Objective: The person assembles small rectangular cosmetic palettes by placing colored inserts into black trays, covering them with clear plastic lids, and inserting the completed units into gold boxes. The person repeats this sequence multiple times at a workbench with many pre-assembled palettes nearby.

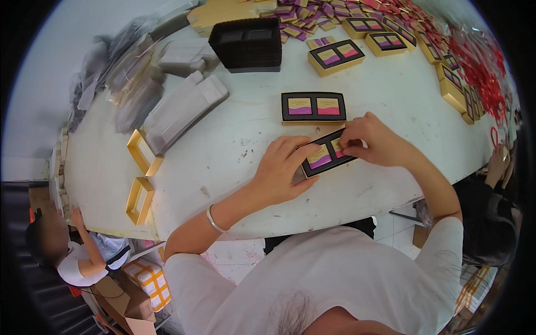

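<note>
Two squares sit side by side in the black insert of the gold-edged box (337,162) before us, set slantwise at the near middle of the white table (234,145). Our left hand (277,176) grips its left end, thumb along the near edge, a finger over the purple-and-gold square (319,158). Our right hand (377,139) bends thumb and forefinger together at the right-hand square (337,147), partly hidden there; we cannot tell whether they grip it or only touch it. Just beyond lies a second box (313,118), both its squares showing. Farther off we see a dark stack of trays (245,47), clear plastic covers (190,109) to its left and nearer, and a filled box (336,66) to its right.
</note>
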Motion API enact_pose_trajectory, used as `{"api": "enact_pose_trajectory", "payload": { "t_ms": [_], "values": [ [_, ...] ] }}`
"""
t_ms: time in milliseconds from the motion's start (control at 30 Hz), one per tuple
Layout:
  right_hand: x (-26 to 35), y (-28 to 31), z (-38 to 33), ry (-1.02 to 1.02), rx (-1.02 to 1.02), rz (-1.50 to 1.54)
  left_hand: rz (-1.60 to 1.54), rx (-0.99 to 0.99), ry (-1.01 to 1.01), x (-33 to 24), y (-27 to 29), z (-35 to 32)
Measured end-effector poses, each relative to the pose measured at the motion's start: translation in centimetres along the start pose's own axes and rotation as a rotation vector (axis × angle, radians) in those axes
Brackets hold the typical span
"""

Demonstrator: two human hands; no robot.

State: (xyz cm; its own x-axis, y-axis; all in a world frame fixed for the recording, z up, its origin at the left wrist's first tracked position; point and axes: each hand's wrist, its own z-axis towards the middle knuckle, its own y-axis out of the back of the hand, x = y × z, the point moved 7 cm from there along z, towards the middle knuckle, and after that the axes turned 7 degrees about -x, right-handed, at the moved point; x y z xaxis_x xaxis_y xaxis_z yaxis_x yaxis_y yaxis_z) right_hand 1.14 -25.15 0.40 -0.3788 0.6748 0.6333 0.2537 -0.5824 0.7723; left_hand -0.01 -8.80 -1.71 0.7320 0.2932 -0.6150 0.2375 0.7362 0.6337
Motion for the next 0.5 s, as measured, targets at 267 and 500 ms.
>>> {"api": "enact_pose_trajectory", "payload": {
  "t_ms": [267, 500],
  "values": [
    [3.2, 5.4, 14.2, 0.513, -0.779, -0.531, 0.004, 0.052, 0.048, -0.2, -0.4, 0.5],
    [2.4, 4.1, 19.3, 0.291, -0.516, -0.658, 0.058, -0.091, 0.121, 0.5, 4.5, -0.8]
  ]
}}
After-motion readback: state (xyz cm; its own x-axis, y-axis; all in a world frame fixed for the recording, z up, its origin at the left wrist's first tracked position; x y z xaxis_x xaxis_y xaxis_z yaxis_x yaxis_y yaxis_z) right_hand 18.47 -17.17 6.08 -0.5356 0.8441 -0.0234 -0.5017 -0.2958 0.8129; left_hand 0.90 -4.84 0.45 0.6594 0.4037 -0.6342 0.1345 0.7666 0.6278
